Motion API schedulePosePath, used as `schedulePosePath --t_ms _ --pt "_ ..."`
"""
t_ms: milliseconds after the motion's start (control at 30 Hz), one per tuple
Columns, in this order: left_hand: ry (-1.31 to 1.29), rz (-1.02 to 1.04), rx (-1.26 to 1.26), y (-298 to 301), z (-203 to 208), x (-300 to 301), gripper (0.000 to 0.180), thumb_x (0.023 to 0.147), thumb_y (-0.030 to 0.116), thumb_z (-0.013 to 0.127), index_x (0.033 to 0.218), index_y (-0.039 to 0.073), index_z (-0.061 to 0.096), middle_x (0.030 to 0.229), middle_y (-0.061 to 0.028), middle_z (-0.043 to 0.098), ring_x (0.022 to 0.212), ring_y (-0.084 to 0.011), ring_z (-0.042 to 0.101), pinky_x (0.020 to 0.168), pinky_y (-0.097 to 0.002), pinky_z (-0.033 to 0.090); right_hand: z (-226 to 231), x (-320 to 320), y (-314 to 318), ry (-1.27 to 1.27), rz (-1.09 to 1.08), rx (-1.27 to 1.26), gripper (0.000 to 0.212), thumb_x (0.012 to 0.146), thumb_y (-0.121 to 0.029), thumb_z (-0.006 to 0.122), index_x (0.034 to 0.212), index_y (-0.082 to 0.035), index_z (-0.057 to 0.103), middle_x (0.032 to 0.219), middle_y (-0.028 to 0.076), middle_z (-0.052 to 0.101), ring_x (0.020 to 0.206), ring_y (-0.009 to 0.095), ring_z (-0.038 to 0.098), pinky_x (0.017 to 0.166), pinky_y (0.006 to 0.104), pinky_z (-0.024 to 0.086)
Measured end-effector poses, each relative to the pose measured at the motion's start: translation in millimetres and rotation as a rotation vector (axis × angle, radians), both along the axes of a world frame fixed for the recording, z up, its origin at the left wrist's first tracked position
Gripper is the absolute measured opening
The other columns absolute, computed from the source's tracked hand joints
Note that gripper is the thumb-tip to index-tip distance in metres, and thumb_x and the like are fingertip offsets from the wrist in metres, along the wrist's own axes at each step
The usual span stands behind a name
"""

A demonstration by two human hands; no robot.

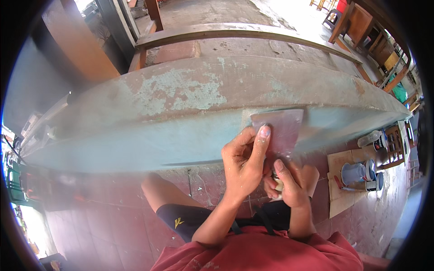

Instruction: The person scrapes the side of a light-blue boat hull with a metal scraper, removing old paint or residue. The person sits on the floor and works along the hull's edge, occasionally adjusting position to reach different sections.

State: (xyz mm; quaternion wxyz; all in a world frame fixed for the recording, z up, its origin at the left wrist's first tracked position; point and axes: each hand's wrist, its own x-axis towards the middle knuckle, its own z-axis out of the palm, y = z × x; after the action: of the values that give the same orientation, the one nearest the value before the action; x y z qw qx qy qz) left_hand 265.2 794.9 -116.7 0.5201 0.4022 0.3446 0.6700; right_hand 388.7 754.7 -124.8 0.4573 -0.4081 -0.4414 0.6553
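Note:
Before me is a low wall, with worn grey plaster and flaking pale green paint on its top and a light blue face. My left hand pinches the wide flat blade of a scraper, thumb on its near face. The blade has a reddish sheen, and its far edge is close to the wall's upper edge; contact cannot be made out. My right hand is closed around a pale handle just below the blade. Fingers hide where handle and blade join. Pale specks dot my left hand.
To the right, plastic tubs and a can stand on flattened cardboard on the red tiled floor. A wooden rail runs beyond the wall. Wooden furniture is at the far right. My bare knees are near the wall.

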Motion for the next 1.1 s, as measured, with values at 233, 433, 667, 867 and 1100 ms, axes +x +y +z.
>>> schedulePosePath --t_ms 233,433,667,867,1100 --pt "-0.108 -0.147 0.042 2.6 -6.8 18.7 0.042 0.102 0.029 0.041 0.093 -0.006 0.062 0.072 -0.011 0.065 0.062 -0.0157 0.066 0.047 -0.0236 0.047 32.6 15.4 -8.3 -0.532 -0.183 0.282 0.011 0.089 -0.009 0.061 0.081 -0.002 0.059 0.05 0.001 0.055 0.039 0.006 0.052 0.032 0.0218 0.032" --pt "-0.176 -0.117 0.034 3.7 -17.6 23.0 0.041 0.101 0.029 0.042 0.089 -0.006 0.06 0.058 -0.0037 0.055 0.055 -0.0149 0.063 0.051 -0.0307 0.055 47.5 15.6 -3.4 -0.662 -0.114 0.236 0.017 0.091 -0.013 0.059 0.077 -0.002 0.059 0.05 0.001 0.056 0.04 0.007 0.052 0.038 0.0227 0.035" --pt "-0.201 -0.01 0.04 3.6 -17.6 30.7 0.041 0.1 0.028 0.043 0.089 -0.009 0.058 0.071 -0.0143 0.062 0.061 -0.024 0.066 0.056 -0.0362 0.058 51.7 9.6 0.8 -0.499 -0.058 0.134 0.021 0.095 -0.014 0.054 0.079 -0.002 0.058 0.049 -0.002 0.049 0.04 0.005 0.044 0.037 0.0234 0.031" --pt "-0.142 0.077 0.036 6.2 -16.0 34.3 0.041 0.099 0.028 0.045 0.091 -0.01 0.058 0.075 -0.0185 0.064 0.062 -0.027 0.067 0.053 -0.0347 0.056 57.2 20.2 8.9 -0.259 0.084 -0.04 0.019 0.096 -0.014 0.053 0.084 0.0 0.057 0.051 -0.001 0.047 0.04 0.005 0.04 0.037 0.0229 0.03" --pt "-0.186 0.156 -0.009 3.1 -1.8 30.7 0.045 0.098 0.035 0.047 0.088 -0.008 0.058 0.072 -0.0185 0.064 0.061 -0.0261 0.067 0.053 -0.033 0.055 59.2 17.5 18.0 -0.384 0.182 0.099 0.027 0.098 -0.021 0.049 0.083 0.001 0.056 0.053 0.0 0.048 0.047 0.008 0.044 0.045 0.0247 0.035"
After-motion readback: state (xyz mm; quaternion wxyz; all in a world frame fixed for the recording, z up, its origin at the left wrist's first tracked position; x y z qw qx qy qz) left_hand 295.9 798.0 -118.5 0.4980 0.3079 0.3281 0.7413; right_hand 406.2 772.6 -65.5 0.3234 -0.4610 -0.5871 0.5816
